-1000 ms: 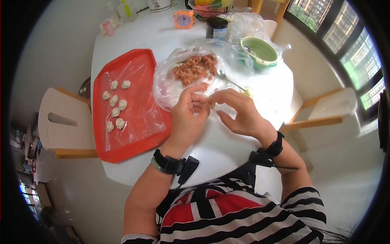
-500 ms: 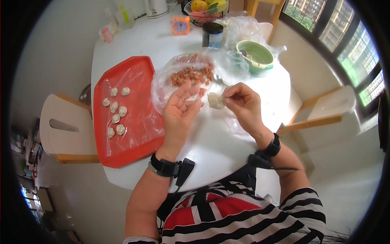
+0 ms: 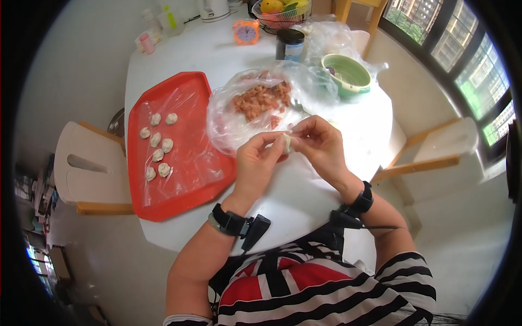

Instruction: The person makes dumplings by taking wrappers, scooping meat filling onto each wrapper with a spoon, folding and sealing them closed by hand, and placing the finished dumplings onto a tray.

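Observation:
My left hand and my right hand meet over the near middle of the table, fingers pinched together on a small pale dumpling wrapper. Most of it is hidden by the fingers, and I cannot see whether filling is inside. Just beyond my hands, chopped pinkish-brown meat filling lies in a clear plastic bag spread open. To the left, a red tray lined with clear plastic holds several round, pleated white dumplings.
Behind the filling stand a dark-lidded jar, a green colander, an orange clock and a wire fruit basket. Crumpled plastic bags lie at the back right. Chairs flank the white table at left and right.
My left hand, open and apart from the wrapper before, has moved right and closed on it. The wrapper, earlier spread from my right fingers, is now gathered between both hands.

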A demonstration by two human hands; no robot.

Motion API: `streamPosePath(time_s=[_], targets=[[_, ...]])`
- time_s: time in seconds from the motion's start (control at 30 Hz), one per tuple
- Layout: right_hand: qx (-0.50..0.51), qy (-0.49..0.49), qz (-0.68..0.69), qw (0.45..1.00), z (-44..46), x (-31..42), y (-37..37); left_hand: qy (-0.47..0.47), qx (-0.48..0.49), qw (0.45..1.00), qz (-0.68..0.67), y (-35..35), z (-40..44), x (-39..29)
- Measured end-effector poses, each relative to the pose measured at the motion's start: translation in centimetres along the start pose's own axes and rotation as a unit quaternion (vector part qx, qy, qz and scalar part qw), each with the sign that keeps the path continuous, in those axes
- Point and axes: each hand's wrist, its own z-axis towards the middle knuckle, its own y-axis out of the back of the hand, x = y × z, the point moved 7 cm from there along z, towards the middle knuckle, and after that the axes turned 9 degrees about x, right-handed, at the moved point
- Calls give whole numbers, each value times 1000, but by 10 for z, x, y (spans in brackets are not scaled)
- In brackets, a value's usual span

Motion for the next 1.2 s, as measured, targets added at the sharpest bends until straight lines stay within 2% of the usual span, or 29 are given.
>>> streamPosePath(time_s=[0.07,0.1,0.13,0.17,0.2,0.23,0.27,0.3,0.33,0.37,0.4,0.43,0.47,0.53,0.57,0.63,0.67,0.7,0.77,0.93,1.0,1.13,1.2], targets=[[-4,-21,-93,995,1,4,-1,3,-7,999,52,0,2,5],[8,-38,-84,996,0,4,-1,5,-21,994,108,8,2,5],[-8,-13,-187,982,-2,11,1,-13,-21,991,131,9,2,7],[-11,-8,-208,978,-3,5,5,-71,-18,984,163,5,0,-3],[-17,-16,-205,979,-4,-2,10,-92,-26,983,158,7,1,7],[-6,-32,-210,977,-5,-11,16,-73,-3,996,47,4,4,18],[-4,-26,-125,992,-4,-19,15,-106,11,992,73,3,7,12],[-11,-41,-114,993,-3,-13,10,-135,14,987,90,3,7,4],[19,-41,-134,990,1,-11,8,-117,1,979,166,7,5,-7],[43,-35,-233,971,3,-5,5,-129,8,983,128,9,7,-7],[55,-65,-155,984,5,-8,-5,-99,5,992,77,13,6,-6],[88,-19,-190,978,7,-6,-4,-69,14,997,15,14,6,-3],[88,-36,-185,978,-3,-10,8,-76,-1,997,18,12,-1,-1],[84,-52,-182,978,-3,-5,10,-3,54,994,-96,6,1,7],[77,-35,-184,979,-2,-4,12,-5,52,994,-96,5,-1,2],[71,-17,-186,980,0,-5,16,90,71,980,-162,-1,-12,3],[70,-12,-172,983,0,-6,19,110,122,972,-170,-6,-11,5],[68,-7,-159,985,0,-4,19,109,122,972,-170,-7,-10,9],[56,-1,-146,988,-2,-2,19,104,133,955,-245,-15,-7,18],[34,-21,-232,972,-5,8,11,68,101,967,-226,-13,-3,24],[33,-21,-257,966,-5,10,10,18,66,980,-189,-6,1,21],[41,18,-292,955,-2,17,-6,8,21,986,-164,2,3,17],[42,42,-320,946,-4,22,-16,-47,-7,995,-85,7,5,13]])
